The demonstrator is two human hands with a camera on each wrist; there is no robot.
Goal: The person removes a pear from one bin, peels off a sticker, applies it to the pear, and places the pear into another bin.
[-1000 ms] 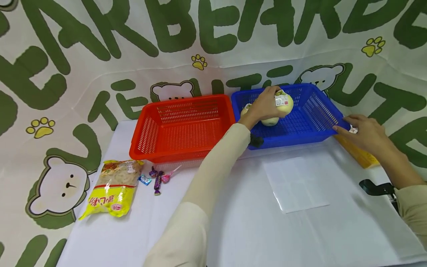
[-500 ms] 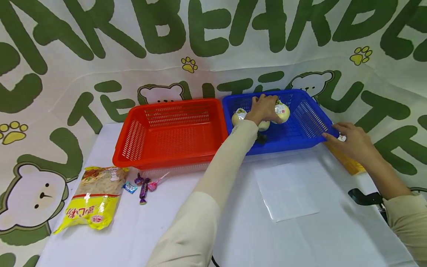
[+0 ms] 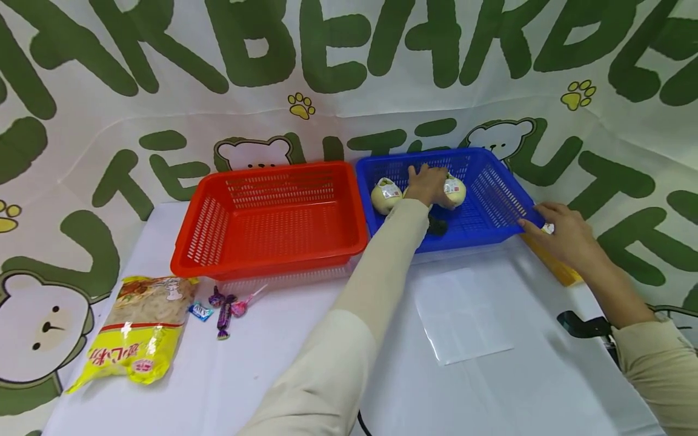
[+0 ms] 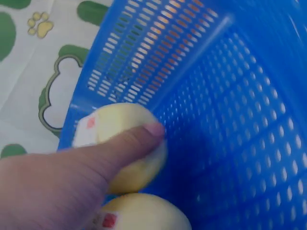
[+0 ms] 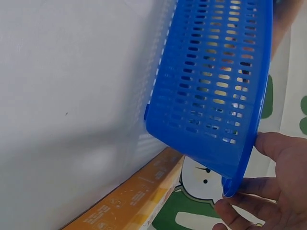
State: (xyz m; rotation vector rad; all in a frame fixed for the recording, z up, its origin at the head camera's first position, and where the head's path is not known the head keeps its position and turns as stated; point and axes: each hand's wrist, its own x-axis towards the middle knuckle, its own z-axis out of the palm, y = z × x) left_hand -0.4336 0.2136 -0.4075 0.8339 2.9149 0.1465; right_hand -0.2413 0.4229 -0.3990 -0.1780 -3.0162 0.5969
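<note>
In the head view, my left hand [image 3: 428,184] reaches into the left half of the blue basket [image 3: 493,227]. It grips a pale yellow melon [image 3: 455,190] with a white label, low in the basket. The left wrist view has the thumb [image 4: 132,143] lying across that melon, while the other fingers are hidden behind it. Another labelled melon [image 3: 386,197] rests at the basket's left wall. My right hand [image 3: 567,236] pinches the basket's right front corner, with the thumb at the rim and fingers beneath it, as the right wrist view [image 5: 283,177] confirms.
A red basket [image 3: 272,266] stands against the blue one's left side. Before it lie a yellow food bag [image 3: 136,327] and several wrapped candies [image 3: 225,315]. A clear plastic sheet [image 3: 463,321] lies in front, and an orange box [image 3: 556,260] sits under my right hand.
My left hand has lowered the melon from about rim height down into the blue basket. The right hand keeps its grip on the corner; the head view has shifted.
</note>
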